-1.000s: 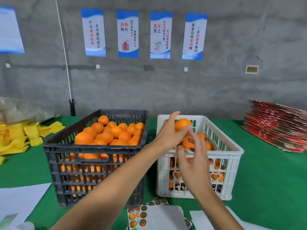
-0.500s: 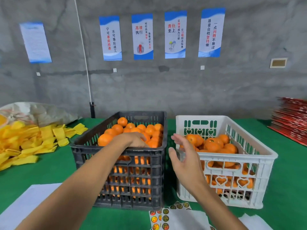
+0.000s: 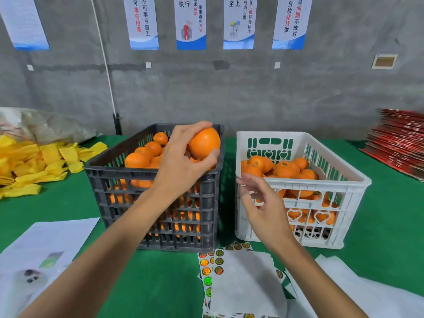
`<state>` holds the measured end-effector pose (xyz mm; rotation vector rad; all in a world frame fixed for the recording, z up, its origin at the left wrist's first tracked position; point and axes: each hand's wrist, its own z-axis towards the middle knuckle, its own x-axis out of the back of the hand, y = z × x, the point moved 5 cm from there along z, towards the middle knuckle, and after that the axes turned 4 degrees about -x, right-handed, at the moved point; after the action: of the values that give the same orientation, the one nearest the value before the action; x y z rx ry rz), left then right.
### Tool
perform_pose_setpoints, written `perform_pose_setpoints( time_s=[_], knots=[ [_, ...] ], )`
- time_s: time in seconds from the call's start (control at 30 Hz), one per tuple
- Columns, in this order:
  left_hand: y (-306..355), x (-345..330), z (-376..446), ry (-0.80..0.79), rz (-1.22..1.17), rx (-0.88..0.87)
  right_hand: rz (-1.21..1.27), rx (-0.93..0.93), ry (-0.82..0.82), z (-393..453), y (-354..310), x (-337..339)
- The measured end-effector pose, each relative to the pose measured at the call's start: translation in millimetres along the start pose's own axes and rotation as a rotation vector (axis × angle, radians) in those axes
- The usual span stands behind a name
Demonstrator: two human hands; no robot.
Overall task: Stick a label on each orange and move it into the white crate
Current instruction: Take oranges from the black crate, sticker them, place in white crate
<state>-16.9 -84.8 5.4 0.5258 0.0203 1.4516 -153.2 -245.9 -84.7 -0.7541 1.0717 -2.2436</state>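
orange (image 3: 204, 143) gripped in left hand (image 3: 181, 161)

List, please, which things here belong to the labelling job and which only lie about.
Job: held orange; left hand; right hand; black crate; white crate; label sheets.

Lying about: yellow foam nets; red flat boxes; wall posters; white papers.

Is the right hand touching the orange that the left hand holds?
Apart. The head view shows green cloth between the right hand and the orange in the left hand.
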Motion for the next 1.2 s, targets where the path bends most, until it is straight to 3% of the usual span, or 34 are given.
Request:
perform_pose_setpoints(
  time_s=[0.13, 0.2, 0.3, 0.4, 0.53, 0.73, 1.07, 1.2],
  knots=[
    [28.2, -13.5, -73.1, -0.192, 0.041, -0.218, 0.003, -0.022, -0.078, -18.1, 15.1, -5.3],
    [20.5, -28.8, -115.5, -0.349, 0.038, -0.186, -0.026, -0.022, -0.125, -29.3, 25.7, -8.4],
    [-2.8, -47.5, -174.7, -0.520, -0.062, 0.007, -0.100, -0.077, -0.239, -50.8, 50.6, -18.5],
    [-26.5, -48.7, -218.0, -0.479, -0.162, 0.220, -0.236, -0.128, -0.455, -72.3, 79.2, -37.2],
    [-45.4, -43.3, -249.8, -0.380, -0.281, 0.600, -0.434, -0.045, -0.720, -99.2, 106.1, -60.0],
    [-39.9, -45.6, -255.6, -0.140, -0.599, 0.871, -0.488, -0.010, -0.685, -102.4, 119.1, -64.0],
    [-37.2, -48.9, -259.1, -0.175, -0.625, 0.866, -0.254, -0.231, -0.530, -100.0, 121.6, -57.4],
    [-34.0, -54.7, -261.8, -0.213, -0.648, 0.875, -0.292, -0.198, -0.536, -97.5, 120.0, -56.6]
  ],
)
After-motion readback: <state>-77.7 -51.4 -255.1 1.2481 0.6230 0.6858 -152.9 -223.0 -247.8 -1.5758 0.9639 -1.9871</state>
